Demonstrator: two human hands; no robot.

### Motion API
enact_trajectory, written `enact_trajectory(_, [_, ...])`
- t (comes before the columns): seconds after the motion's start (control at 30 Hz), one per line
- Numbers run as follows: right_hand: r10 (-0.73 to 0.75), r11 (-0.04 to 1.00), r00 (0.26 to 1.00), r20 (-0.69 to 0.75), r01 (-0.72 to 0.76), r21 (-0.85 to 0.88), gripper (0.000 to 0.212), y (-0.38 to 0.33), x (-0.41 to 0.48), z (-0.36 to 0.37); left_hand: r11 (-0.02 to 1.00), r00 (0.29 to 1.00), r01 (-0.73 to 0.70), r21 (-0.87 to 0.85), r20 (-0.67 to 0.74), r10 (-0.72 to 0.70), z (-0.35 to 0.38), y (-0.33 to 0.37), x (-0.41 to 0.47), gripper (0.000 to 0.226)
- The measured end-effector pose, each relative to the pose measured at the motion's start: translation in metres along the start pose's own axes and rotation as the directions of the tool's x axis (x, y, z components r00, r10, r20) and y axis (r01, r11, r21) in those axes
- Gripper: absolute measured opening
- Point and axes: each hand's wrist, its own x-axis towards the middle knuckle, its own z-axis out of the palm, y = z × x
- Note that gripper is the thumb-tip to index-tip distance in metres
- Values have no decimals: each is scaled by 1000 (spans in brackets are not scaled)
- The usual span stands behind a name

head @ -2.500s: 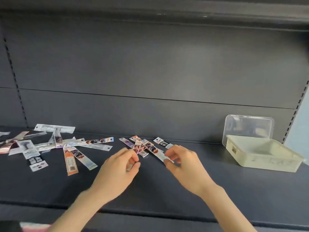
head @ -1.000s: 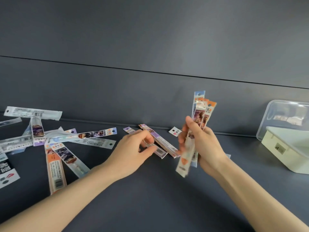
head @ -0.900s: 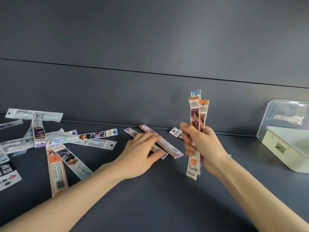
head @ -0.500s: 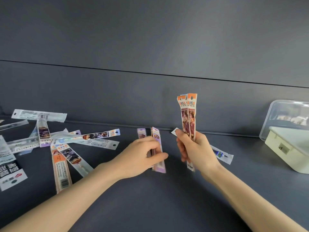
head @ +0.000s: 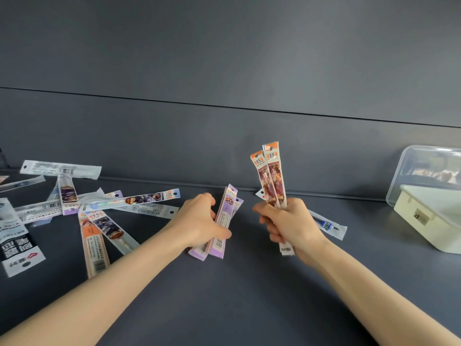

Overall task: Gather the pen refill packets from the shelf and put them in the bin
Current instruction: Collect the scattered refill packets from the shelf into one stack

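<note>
My right hand (head: 290, 224) grips a small bundle of orange-topped refill packets (head: 269, 176), held upright above the dark shelf (head: 237, 295). My left hand (head: 199, 222) holds two purple refill packets (head: 225, 221), tilted up with their lower ends near the shelf. A clear packet with a blue label (head: 326, 224) lies flat just right of my right hand. Several more packets (head: 104, 211) lie scattered on the shelf to the left. The cream bin (head: 429, 218) stands at the far right, open-topped.
A clear plastic lid (head: 424, 168) leans against the back panel behind the bin. A black-and-white packet (head: 17, 248) lies at the left edge. The grey back wall (head: 224, 136) closes the shelf behind.
My left hand has lifted the two purple packets off the shelf and tilted them upright. My right hand keeps its orange bundle, now straighter and a little higher.
</note>
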Motion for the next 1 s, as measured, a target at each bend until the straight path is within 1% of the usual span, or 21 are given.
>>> enact_trajectory(0.07, [-19, 999, 1000, -16, 19, -29, 20, 0, 0, 1, 1000, 998, 6, 3, 59, -7, -4, 3, 3, 53])
enact_trajectory(0.13, [-25, 999, 999, -30, 24, -21, 25, 1, -1, 1, 1000, 995, -3, -18, 101, 5, -6, 1, 5, 32])
enact_trajectory(0.2, [-18, 1000, 999, -27, 18, 18, 29, 0, -1, 1, 997, 995, -21, -71, 95, 27, -4, -3, 4, 20])
enact_trajectory(0.27, [-33, 999, 999, -20, 34, 32, 30, 0, -3, 0, 978, 997, -57, -200, 46, 67, -2, -6, 0, 12])
enact_trajectory(0.33, [-69, 997, 997, -26, 70, 43, 26, -2, -5, -2, 910, 994, -111, -400, -45, 102, -1, -2, -4, 10])
enact_trajectory(0.4, [-104, 991, 993, -49, 108, 78, 28, -7, -6, -4, 817, 984, -178, -549, -118, 135, -1, 7, -9, 13])
enact_trajectory(0.47, [-115, 984, 992, -52, 121, 133, 28, -14, -7, -9, 738, 975, -222, -637, -144, 169, 4, 21, -12, 17])
enact_trajectory(0.57, [-147, 970, 989, -3, 145, 197, 14, -24, -9, -23, 670, 973, -217, -710, -105, 204, 13, 43, -17, 21])
enact_trajectory(0.67, [-182, 949, 983, -12, 178, 261, 13, -29, -15, -48, 661, 977, -176, -729, -47, 208, 24, 63, -18, 21])
enact_trajectory(0.73, [-175, 938, 984, 15, 162, 308, 16, -28, -19, -67, 656, 974, -157, -738, -6, 226, 36, 78, -20, 20])
enact_trajectory(0.77, [-165, 942, 986, 38, 147, 301, 18, -26, -22, -77, 650, 970, -154, -744, 12, 244, 43, 88, -21, 20])
enact_trajectory(0.83, [-156, 966, 986, 56, 140, 217, 15, -21, -26, -98, 644, 961, -168, -746, 23, 276, 60, 107, -24, 20])
enact_trajectory(0.87, [-158, 972, 986, 49, 146, 183, 13, -19, -28, -108, 643, 959, -173, -746, 20, 282, 68, 116, -25, 20])
enact_trajectory(0.93, [-163, 973, 986, 14, 159, 169, 9, -14, -26, -129, 642, 961, -174, -747, 12, 275, 85, 131, -24, 21])
enact_trajectory(0.97, [-161, 971, 987, -11, 160, 179, 10, -12, -24, -139, 655, 963, -179, -734, 7, 271, 92, 137, -24, 23])
enact_trajectory(1.0, [-159, 967, 987, -30, 162, 195, 11, -10, -21, -149, 689, 965, -192, -699, -5, 264, 98, 140, -23, 26])
